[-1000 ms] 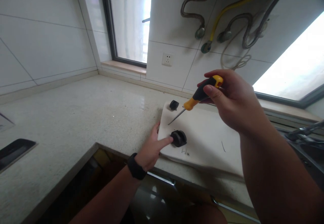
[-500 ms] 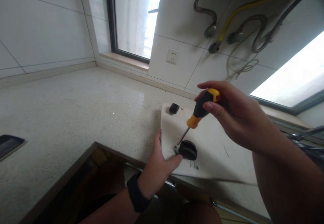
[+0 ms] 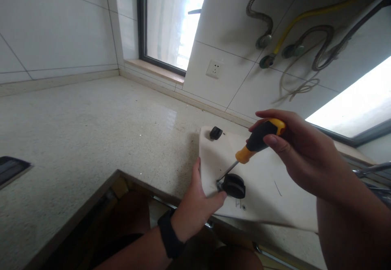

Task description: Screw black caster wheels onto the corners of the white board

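Note:
A white board (image 3: pixel 262 203) lies on the counter with a black caster wheel (image 3: pixel 234 186) on its face. My left hand (image 3: pixel 200 205), wearing a dark wristband, grips the board's left edge; its thumb rests beside the caster and the fingers are partly hidden behind the edge. In my right hand (image 3: pixel 301 145) is a yellow and black screwdriver (image 3: pixel 259 137), its shaft slanting down to the left. The screwdriver's tip meets a small metal piece (image 3: pixel 218 184) at the caster's left side. Farther back on the board sits a smaller black fitting (image 3: pixel 215 133).
Speckled stone counter (image 3: pixel 91 127) stretches left, with a dark flat object (image 3: pixel 14 170) at its edge. Behind the board, a tiled wall carries a socket (image 3: pixel 214 69), a yellow hose (image 3: pixel 293 19) and metal hoses. A metal faucet (image 3: pixel 371 170) is at the right.
The screwdriver leans over more, its handle shifted right and down with my right hand. Its tip now touches the metal piece by the caster. The whole view has shifted slightly.

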### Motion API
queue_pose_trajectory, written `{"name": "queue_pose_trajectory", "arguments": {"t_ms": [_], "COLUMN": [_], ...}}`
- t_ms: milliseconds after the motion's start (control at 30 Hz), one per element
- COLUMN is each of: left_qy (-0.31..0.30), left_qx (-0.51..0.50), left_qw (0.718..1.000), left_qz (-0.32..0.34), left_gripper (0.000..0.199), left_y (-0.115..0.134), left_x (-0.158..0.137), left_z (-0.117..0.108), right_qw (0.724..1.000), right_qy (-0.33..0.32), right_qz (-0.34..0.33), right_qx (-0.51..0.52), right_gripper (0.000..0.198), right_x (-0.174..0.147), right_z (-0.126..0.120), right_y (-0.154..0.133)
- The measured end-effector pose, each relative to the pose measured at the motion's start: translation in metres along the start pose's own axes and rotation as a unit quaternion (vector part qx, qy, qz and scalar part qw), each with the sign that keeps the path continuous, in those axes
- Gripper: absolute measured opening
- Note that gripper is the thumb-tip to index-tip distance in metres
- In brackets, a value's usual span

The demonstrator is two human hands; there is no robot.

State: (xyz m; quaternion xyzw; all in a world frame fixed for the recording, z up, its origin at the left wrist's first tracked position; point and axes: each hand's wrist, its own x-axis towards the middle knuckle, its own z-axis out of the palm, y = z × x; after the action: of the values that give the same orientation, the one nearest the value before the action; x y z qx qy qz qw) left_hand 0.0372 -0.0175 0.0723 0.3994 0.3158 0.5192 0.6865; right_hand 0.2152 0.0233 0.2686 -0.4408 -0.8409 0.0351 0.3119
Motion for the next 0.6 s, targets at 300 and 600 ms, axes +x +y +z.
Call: {"name": "queue_pose_trajectory", "arguments": {"t_ms": [300, 600], "left_qy": [-0.011, -0.012], "left_qx": [-0.006, -0.092], "left_qw": [1.000, 0.995], "left_qz": [-0.014, -0.022], "left_gripper": [0.102, 0.087], "left_y": [0.009, 0.007], "left_x": [-0.003, 0.000], "left_z": [-0.001, -0.004], "right_qw": [0.985, 0.988], "right_qy": [0.035, -0.045], "right_qz": [0.099, 0.094], "right_qx": [-0.136, 0.115], "right_gripper": [0.040, 0.037], "right_x": [0.006, 0.003], "right_z": [0.006, -0.001], "right_y": [-0.018, -0.004]}}
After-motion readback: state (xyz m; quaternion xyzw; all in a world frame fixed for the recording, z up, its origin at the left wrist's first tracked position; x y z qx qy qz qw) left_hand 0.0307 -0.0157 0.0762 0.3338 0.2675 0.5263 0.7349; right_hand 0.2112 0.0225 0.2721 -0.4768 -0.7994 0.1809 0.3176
